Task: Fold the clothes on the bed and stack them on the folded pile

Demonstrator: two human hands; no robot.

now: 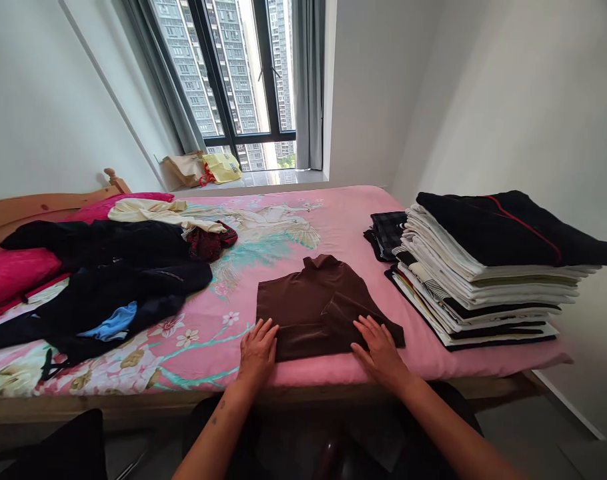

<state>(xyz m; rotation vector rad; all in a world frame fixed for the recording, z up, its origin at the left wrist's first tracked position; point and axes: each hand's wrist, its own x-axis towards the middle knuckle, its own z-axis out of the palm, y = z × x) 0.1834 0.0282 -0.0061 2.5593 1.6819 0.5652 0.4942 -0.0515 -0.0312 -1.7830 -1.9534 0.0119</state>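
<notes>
A brown velvet top (313, 307) lies partly folded on the pink flowered bedsheet (293, 227), near the bed's front edge. My left hand (258, 350) rests flat at the top's lower left corner, fingers spread. My right hand (381, 347) lies flat on the top's lower right part, beside a folded-in sleeve, fingers stretched out. Neither hand grips anything.
A tall stack of folded clothes (483, 280), topped by a black garment, stands at the bed's right. A heap of dark unfolded clothes (108, 273) with a cream piece and pink pillows lies at the left. Bags (203, 168) sit on the window sill behind.
</notes>
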